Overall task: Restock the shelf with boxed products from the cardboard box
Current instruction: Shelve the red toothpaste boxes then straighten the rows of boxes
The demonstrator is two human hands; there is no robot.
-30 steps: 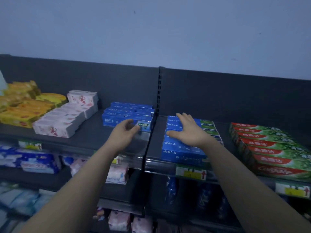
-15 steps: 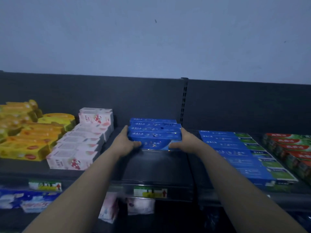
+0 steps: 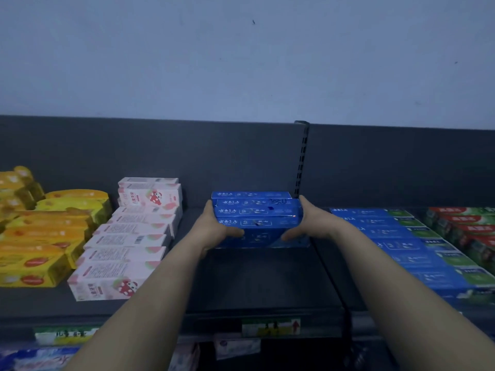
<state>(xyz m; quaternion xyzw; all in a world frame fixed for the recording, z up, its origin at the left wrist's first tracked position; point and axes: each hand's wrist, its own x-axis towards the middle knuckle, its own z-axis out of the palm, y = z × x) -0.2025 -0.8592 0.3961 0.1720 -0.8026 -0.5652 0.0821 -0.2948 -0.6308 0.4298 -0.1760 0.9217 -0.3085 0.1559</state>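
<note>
A stack of blue toothpaste boxes (image 3: 257, 215) stands at the back of the dark shelf (image 3: 257, 285), near the upright post. My left hand (image 3: 214, 228) grips the stack's left end, thumb across the front. My right hand (image 3: 310, 223) grips the right end the same way. The cardboard box is out of view.
Pink-and-white boxes (image 3: 126, 245) lie in a row to the left, with yellow boxes (image 3: 40, 236) beyond them. To the right lie blue-and-green boxes (image 3: 417, 247) and red-and-green boxes (image 3: 466, 228). Bare shelf lies in front of the stack. A price tag (image 3: 270, 326) hangs on the shelf's front edge.
My right hand left the blue-and-green boxes and came to the blue stack's right end. Both hands now hold the stack at its ends. The view shifted left and closer.
</note>
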